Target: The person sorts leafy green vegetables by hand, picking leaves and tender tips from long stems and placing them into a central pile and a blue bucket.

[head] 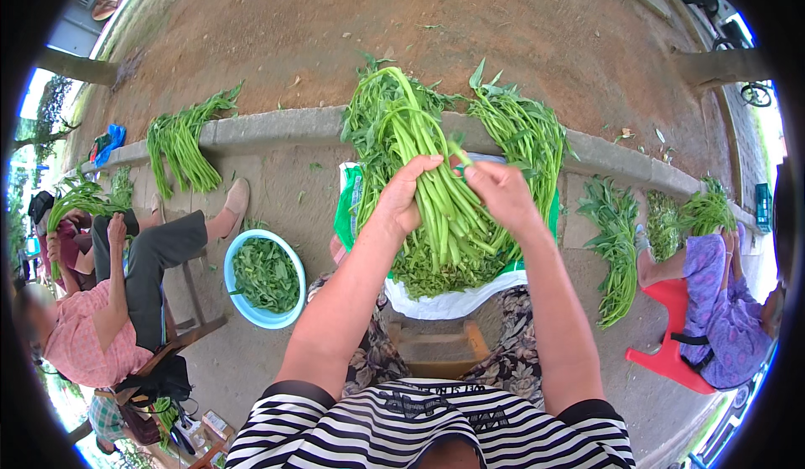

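My left hand is closed around a thick bunch of long green leafy-vegetable stems, whose leafy tops hang over the kerb side. At the right edge of the bunch, my right hand pinches a stem between thumb and fingers. Below both hands, chopped green pieces lie on a green and white woven plastic sack in front of my knees. Another leafy bunch rests over the kerb just beyond my right hand.
A light-blue basin of leaves stands at left on the paving. A concrete kerb crosses ahead, with more stem bunches on it. Seated people are on both sides, one at left and one at right on a red plastic stool.
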Available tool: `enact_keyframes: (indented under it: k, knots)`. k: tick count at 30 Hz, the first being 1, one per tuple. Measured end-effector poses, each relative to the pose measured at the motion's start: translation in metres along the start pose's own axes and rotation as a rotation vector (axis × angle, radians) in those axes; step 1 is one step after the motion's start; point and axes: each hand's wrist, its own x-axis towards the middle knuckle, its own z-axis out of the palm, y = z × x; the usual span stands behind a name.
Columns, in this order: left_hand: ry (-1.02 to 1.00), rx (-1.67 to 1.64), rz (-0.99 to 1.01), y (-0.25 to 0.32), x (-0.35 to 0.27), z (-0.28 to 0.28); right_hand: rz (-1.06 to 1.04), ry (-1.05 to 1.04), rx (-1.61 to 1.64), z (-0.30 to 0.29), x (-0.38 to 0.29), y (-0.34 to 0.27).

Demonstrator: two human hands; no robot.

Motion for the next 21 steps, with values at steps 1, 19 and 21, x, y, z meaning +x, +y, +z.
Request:
enact_keyframes:
  k: [1, 19, 21]
  knots:
    - [-0.019, 0.008, 0.019, 0.000, -0.001, 0.000, -0.039, -0.024, 0.076, 0.007, -0.003, 0.010]
    - [0.151, 0.213, 0.155, 0.001, 0.000, 0.021, -0.083, -0.012, -0.020, -0.022, -0.011, 0.002]
    - [0.220, 0.236, 0.205, 0.005, 0.003, 0.019, -0.115, 0.178, -0.018, -0.023, -0.015, 0.004]
